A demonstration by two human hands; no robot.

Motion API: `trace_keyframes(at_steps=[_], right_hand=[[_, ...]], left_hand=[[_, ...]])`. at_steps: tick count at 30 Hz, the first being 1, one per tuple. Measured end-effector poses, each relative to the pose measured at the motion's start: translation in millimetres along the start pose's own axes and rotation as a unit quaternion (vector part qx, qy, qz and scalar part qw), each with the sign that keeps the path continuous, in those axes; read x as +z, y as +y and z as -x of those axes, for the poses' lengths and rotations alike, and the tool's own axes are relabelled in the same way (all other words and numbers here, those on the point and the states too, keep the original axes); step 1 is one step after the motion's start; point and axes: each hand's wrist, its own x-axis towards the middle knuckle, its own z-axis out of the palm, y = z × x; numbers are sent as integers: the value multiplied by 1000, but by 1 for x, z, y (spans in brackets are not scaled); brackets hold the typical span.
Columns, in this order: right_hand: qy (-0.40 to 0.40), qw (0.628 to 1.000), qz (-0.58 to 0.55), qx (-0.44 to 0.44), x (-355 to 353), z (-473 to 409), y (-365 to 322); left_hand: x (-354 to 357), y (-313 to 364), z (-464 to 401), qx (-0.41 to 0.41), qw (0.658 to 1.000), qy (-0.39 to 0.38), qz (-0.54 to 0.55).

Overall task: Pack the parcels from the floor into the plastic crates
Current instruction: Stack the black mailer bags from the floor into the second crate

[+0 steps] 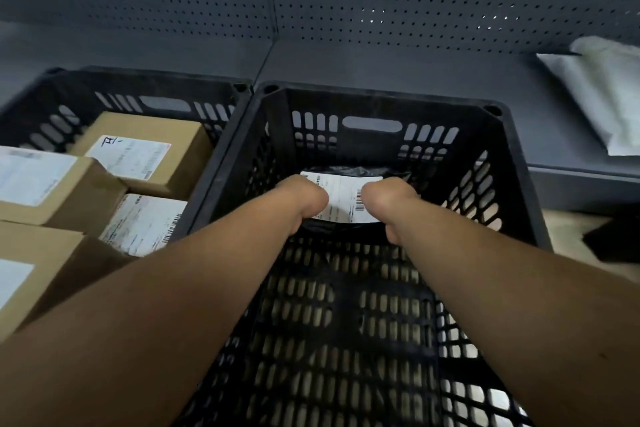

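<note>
- Two crates sit side by side: left crate [166, 94] at frame left, right crate [519, 163] at centre.
- Boxes [145, 156] lie inside the left crate.
- A bagged parcel [346, 199] sits in the right crate, between the left hand [301, 201] and right hand [389, 198].
- A padded envelope [602, 97] lies on the shelf [415, 69], upper right.

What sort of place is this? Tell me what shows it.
Probably a parcel sorting or stock room: labelled boxes fill one black crate, both hands lower a labelled bag into another, and dark pegboard shelving stands behind.
</note>
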Motion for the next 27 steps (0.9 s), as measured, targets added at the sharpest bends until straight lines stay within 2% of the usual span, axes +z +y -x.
trace_keyframes(at_steps=[4, 7, 11, 16, 19, 22, 24, 27], right_hand=[[-4, 999, -33, 25, 19, -12, 10], [10, 997, -68, 37, 31, -18, 16], [15, 998, -61, 27, 39, -26, 22], [-31, 999, 10, -11, 55, -34, 33], [-69, 994, 76, -40, 55, -32, 34], [-89, 984, 146, -53, 51, -29, 32], [-100, 975, 192, -55, 49, -30, 34], [-121, 956, 263, -56, 46, -32, 35]], left_hand=[[12, -4, -16, -24, 997, 18, -69], [19, -16, -23, 0, 992, 18, -126], [31, -31, -32, 15, 977, 5, -211], [41, -47, -39, 67, 947, 36, -313], [42, -51, -41, 122, 915, 63, -379], [45, -55, -47, 172, 901, 18, -397], [46, -55, -48, 158, 901, -32, -403], [46, -53, -51, 153, 890, -48, -427]])
